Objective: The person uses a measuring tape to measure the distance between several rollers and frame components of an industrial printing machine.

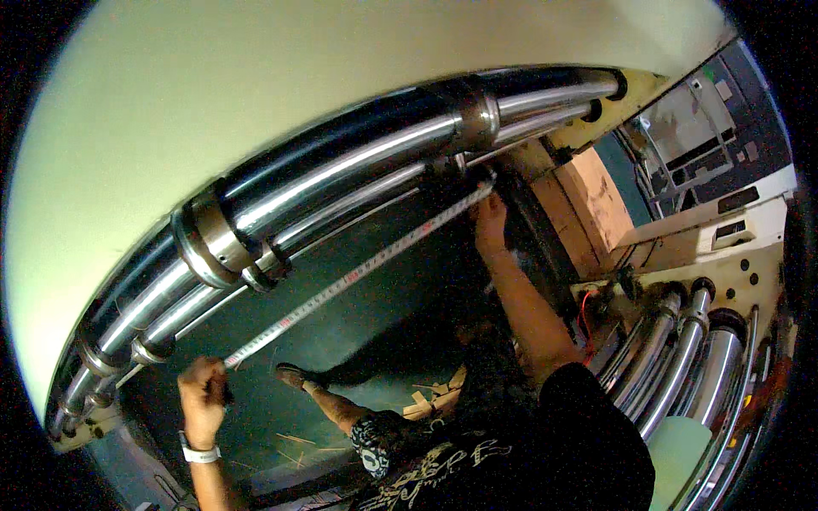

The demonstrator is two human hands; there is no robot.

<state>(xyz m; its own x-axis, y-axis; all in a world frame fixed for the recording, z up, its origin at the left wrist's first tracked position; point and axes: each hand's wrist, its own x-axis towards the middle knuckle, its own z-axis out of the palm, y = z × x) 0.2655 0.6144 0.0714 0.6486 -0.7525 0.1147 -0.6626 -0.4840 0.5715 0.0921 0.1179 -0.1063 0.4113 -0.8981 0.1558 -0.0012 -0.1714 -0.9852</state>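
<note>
While left hand [202, 393] grips tape measure [358, 272], right hand [489, 220] pinches its end, beneath chrome bars [341, 170]

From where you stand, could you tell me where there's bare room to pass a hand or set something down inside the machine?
Free: the dark green floor between the stretched tape measure and the sandalled foot. Crowded: wood scraps beside the leg, chrome bars close above the tape, left hand and right hand at its ends.
</note>
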